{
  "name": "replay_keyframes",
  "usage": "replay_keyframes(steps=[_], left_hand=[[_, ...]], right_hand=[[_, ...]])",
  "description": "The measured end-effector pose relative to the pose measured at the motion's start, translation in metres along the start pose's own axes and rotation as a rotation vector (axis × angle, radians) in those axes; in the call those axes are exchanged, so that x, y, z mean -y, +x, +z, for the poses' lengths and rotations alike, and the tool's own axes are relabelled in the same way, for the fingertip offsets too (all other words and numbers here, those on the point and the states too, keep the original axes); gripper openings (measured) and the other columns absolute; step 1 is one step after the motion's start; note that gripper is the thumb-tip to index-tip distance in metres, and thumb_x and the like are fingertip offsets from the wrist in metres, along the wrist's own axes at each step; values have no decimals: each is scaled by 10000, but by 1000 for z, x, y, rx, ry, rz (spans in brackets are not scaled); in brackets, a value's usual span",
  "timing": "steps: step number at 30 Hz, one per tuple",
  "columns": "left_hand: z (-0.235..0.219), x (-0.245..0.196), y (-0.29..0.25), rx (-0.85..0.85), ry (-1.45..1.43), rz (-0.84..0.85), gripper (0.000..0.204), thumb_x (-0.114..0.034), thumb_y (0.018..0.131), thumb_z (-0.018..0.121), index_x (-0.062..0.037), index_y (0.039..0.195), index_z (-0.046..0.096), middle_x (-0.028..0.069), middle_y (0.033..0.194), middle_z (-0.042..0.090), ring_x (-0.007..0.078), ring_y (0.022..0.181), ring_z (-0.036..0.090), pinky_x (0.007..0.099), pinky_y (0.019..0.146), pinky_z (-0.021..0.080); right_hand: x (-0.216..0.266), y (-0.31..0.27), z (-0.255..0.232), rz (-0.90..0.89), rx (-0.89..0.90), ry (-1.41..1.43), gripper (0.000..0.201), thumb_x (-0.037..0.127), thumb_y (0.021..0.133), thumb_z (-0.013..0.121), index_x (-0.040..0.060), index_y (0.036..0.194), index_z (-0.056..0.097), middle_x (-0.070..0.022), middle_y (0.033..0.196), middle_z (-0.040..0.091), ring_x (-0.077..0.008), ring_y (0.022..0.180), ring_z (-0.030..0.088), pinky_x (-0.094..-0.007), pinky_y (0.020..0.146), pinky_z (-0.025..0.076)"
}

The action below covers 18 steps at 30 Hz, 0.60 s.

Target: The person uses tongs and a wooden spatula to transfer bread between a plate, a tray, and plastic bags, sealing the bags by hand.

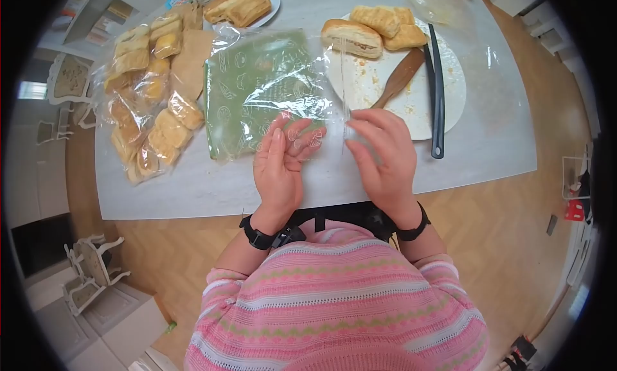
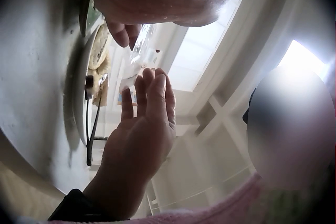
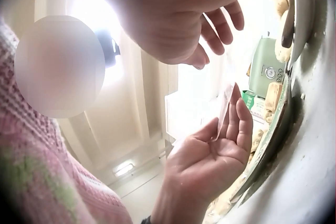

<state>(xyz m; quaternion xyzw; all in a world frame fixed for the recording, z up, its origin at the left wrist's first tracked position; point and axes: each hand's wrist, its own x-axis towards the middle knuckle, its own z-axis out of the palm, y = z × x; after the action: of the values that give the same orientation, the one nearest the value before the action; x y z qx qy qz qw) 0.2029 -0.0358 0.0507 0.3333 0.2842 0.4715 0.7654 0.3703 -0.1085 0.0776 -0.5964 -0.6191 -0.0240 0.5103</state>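
Observation:
A clear plastic bag (image 1: 321, 82) stretches over the front of a flat green rectangle (image 1: 238, 107) printed with white drawings. My left hand (image 1: 279, 168) is palm up with its thumb against the bag, other fingers showing through the film. In the right wrist view, a fold of film (image 3: 224, 109) runs between that hand's thumb and fingers (image 3: 244, 121). My right hand (image 1: 389, 156) is beside the bag's right edge, thumb and forefinger spread apart. The left wrist view shows its fingers (image 2: 156, 95) fairly straight, pointing toward the film.
A white plate (image 1: 450, 104) bears filled pastries (image 1: 352, 38), a wooden spatula (image 1: 402, 79) and black tongs (image 1: 436, 91). Bagged bread rolls (image 1: 170, 130) lie at the left. Another plate (image 1: 275, 1) with pastry (image 1: 238, 8) stands at the back. A green appliance (image 3: 265, 66) shows in the right wrist view.

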Motion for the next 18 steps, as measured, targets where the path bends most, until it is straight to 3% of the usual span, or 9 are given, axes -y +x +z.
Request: replay_keyframes(steps=[1, 2, 3, 5, 6, 8, 11, 16, 18], left_hand=[[-3, 0, -1, -8, 1, 2, 384, -233, 1093, 400, -17, 1409, 436, 208, 1266, 628, 377, 1111, 674, 425, 950, 557], [-6, 0, -2, -24, 3, 11, 377, -222, 1095, 383, -14, 1405, 434, 192, 1265, 624, 384, 1116, 668, 439, 937, 559], [-9, 0, -3, -37, 4, 18, 371, -212, 1096, 367, -12, 1401, 433, 176, 1264, 620, 391, 1120, 662, 452, 925, 561], [-16, 1, -5, -16, -18, 31, 359, -210, 1096, 370, -14, 1387, 445, 165, 1257, 626, 388, 1119, 663, 449, 924, 562], [-20, 2, -6, 7, -36, 43, 348, -207, 1096, 372, -17, 1374, 457, 153, 1250, 633, 385, 1119, 663, 446, 923, 562], [-24, 4, -6, 14, -68, 43, 344, -212, 1091, 400, -13, 1360, 478, 172, 1235, 647, 376, 1101, 675, 418, 906, 564], [-25, 3, -9, 7, -97, 34, 331, -212, 1082, 440, -7, 1333, 508, 192, 1203, 668, 364, 1064, 694, 392, 884, 568], [-37, -7, -12, 34, -127, -19, 346, -158, 1062, 486, -4, 1371, 468, 212, 1219, 655, 335, 992, 712, 383, 854, 573], [-32, -22, -12, -168, 36, 41, 483, -48, 1014, 540, -6, 1464, 370, 240, 1328, 581, 326, 1110, 662, 394, 925, 535]], right_hand=[[1, 0, 1, 126, -17, 57, 317, 45, 796, 757, 29, 1106, 692, -143, 1101, 672, -367, 1016, 621, -419, 873, 514], [0, -4, 3, 261, -5, 111, 331, 65, 862, 735, -4, 1181, 673, -143, 1124, 680, -300, 1040, 637, -366, 873, 520], [1, -6, 8, 262, 0, 112, 331, 65, 862, 735, -4, 1181, 673, -143, 1124, 680, -300, 1040, 637, -366, 873, 520], [2, -5, 18, 711, -78, 653, 331, 107, 941, 687, -33, 1238, 642, -124, 1164, 679, -197, 1040, 646, -304, 848, 528], [3, -4, 18, 715, -75, 651, 331, 107, 941, 687, -33, 1238, 642, -124, 1164, 679, -197, 1040, 646, -304, 848, 528], [4, 1, 19, 939, 29, 925, 350, 140, 988, 643, -39, 1287, 614, -98, 1120, 694, -111, 971, 645, -249, 804, 526], [-2, 0, 23, 1016, 137, 1051, 290, 139, 992, 633, -11, 1241, 639, -85, 1037, 717, -112, 879, 658, -244, 753, 520], [-1, 4, 29, 961, 153, 1088, 201, 133, 987, 639, -6, 1132, 656, -86, 1000, 729, -112, 852, 662, -247, 728, 523], [1, 6, 32, 954, 133, 1068, 172, 127, 987, 636, -4, 1097, 658, -92, 1017, 730, -116, 858, 666, -255, 729, 529]])
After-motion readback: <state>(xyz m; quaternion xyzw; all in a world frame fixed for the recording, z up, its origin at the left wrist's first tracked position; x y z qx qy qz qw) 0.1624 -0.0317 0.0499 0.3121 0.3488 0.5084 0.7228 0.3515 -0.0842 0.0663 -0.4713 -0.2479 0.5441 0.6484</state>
